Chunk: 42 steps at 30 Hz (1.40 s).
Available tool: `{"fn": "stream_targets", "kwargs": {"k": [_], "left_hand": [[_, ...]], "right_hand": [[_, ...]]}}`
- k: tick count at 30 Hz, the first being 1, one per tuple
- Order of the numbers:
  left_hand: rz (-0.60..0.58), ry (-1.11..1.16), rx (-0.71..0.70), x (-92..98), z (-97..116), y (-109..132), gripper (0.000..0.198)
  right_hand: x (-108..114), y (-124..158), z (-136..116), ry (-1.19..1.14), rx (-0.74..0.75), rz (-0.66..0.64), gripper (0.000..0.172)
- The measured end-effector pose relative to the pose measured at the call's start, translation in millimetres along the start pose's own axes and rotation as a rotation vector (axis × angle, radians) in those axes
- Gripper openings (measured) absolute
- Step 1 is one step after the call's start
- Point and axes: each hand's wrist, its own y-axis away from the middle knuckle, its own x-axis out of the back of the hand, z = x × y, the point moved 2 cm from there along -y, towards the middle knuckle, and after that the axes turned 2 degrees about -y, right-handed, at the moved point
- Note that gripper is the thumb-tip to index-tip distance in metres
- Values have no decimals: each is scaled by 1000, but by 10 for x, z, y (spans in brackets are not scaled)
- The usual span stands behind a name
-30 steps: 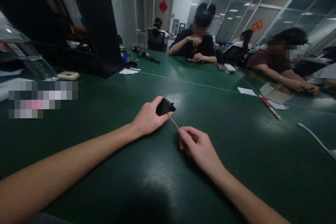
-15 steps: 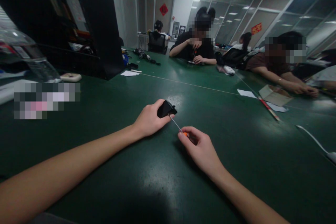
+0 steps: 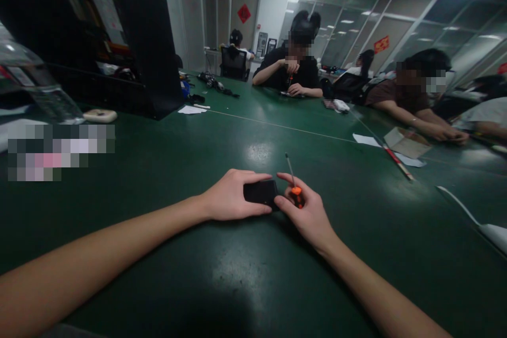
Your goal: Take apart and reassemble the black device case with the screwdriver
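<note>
A small black box-like device (image 3: 260, 191) lies low over the green table (image 3: 222, 274), its flat dark face towards me. My left hand (image 3: 229, 195) grips it from the left, thumb along the near edge and fingers along the far one. In my right hand (image 3: 307, 211) is a screwdriver (image 3: 296, 190) with an orange and black handle, held against the palm. Its thin metal shaft points up and away, clear of the device. The right thumb tip touches, or nearly touches, the device's right end.
On the left stand a clear plastic bottle (image 3: 47, 87) and a large black open-fronted case (image 3: 158, 53). A cardboard box (image 3: 406, 141), papers (image 3: 366, 140) and a red-and-white stick (image 3: 398, 162) lie to the right. Two people (image 3: 304, 71) work across the table.
The screwdriver tip has come away from the device and now points upward. The device has been turned flatter and drawn nearer, with my right thumb close to its end.
</note>
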Motion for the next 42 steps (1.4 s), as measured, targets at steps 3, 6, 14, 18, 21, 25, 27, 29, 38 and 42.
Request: {"fn": "stream_targets", "kwargs": {"k": [3, 6, 14, 18, 21, 25, 27, 29, 38, 42], "left_hand": [[-67, 117, 36, -34, 38, 33, 55], [-39, 199, 105, -31, 3, 30, 61], [154, 725, 260, -132, -138, -4, 67], [212, 998, 301, -236, -79, 0, 76], [257, 1147, 300, -247, -33, -9, 80], [168, 1141, 262, -252, -20, -15, 67], [100, 1072, 216, -270, -28, -11, 58], [92, 1050, 209, -282, -49, -10, 55], [413, 1263, 511, -128, -251, -90, 34], [415, 1314, 539, -106, -230, -97, 26]], "right_hand": [[11, -19, 33, 7, 1, -119, 43], [9, -15, 29, 55, 38, -128, 43], [5, -69, 112, -377, -241, 95, 44], [-121, -33, 82, -673, -369, 88, 47], [-224, 22, 17, -744, -396, 17, 45], [-319, 64, -40, -778, -400, -78, 42], [-354, 70, -45, -758, -390, -167, 43], [-353, 71, -29, -686, -361, -223, 47], [53, 50, -52, 711, 414, -210, 42], [104, 49, -68, 988, 455, -150, 43]]}}
